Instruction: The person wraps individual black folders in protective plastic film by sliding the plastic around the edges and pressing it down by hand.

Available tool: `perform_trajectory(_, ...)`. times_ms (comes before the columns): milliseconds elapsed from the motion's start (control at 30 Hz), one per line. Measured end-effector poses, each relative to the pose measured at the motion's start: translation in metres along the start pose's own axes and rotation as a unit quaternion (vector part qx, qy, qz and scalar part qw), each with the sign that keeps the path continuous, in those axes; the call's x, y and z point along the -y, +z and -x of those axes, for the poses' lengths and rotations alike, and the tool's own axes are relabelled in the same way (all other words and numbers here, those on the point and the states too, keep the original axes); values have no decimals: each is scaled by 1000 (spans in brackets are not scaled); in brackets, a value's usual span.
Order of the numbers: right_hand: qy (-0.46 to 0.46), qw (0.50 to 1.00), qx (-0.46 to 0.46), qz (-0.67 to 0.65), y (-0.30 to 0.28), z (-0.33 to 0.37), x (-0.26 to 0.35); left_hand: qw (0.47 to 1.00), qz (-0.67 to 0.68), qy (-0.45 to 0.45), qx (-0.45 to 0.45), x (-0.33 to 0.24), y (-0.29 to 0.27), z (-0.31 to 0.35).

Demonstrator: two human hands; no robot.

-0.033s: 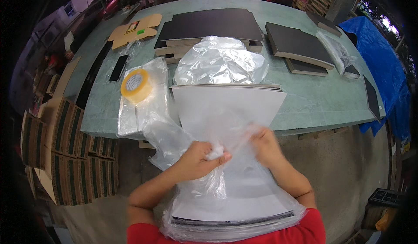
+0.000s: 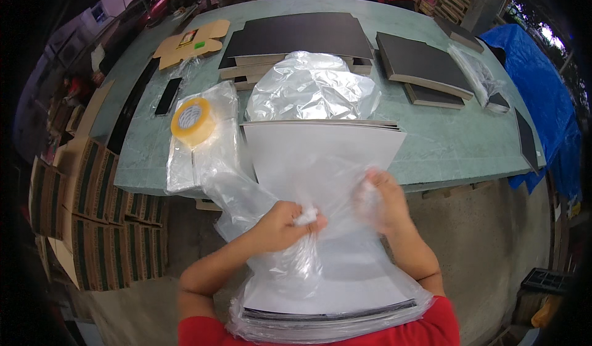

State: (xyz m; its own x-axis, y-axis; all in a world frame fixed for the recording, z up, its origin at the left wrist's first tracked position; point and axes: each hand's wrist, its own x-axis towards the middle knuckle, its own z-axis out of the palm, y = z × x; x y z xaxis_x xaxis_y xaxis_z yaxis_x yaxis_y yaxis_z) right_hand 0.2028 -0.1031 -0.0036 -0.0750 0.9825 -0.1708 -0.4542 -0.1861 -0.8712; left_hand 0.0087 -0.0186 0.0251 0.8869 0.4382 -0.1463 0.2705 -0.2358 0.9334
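Observation:
My left hand (image 2: 285, 226) is closed round a bunched-up part of a clear plastic bag (image 2: 296, 272). To the right, my right hand (image 2: 383, 203), blurred by motion, pinches another part of the same thin film. The bag wraps the near end of a stack of white sheets (image 2: 327, 145), and some dark edges show inside it close to my body. The far end of the stack sticks out uncovered over the table's near edge. Loose film trails left from my left hand toward a pile of flat clear bags (image 2: 213, 164).
A tape roll (image 2: 193, 122) rests on the flat bags. Behind the sheets lie a crumpled shiny plastic bundle (image 2: 314, 90) and black-topped stacks (image 2: 296, 34). More black boards (image 2: 422, 65) lie right on the green table (image 2: 444, 152). A phone (image 2: 168, 97) and flattened carton (image 2: 191, 44) are left; brown cartons (image 2: 102, 222) stand below.
My right hand has shifted slightly right and up, drawing the film with it. My left hand stays nearly in place, still closed on the bunched plastic.

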Motion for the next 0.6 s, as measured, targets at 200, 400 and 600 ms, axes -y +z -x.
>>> perform_trajectory(200,157,808,505,260,11,11,3,924,356,-30,-133,-16,-18,1)
perform_trajectory(400,46,845,502,176,10,19,52,975,216,24,45,9,-43,26)
perform_trajectory(600,31,610,334,718,-24,28,33,920,-48,164,352,-15,-27,20)
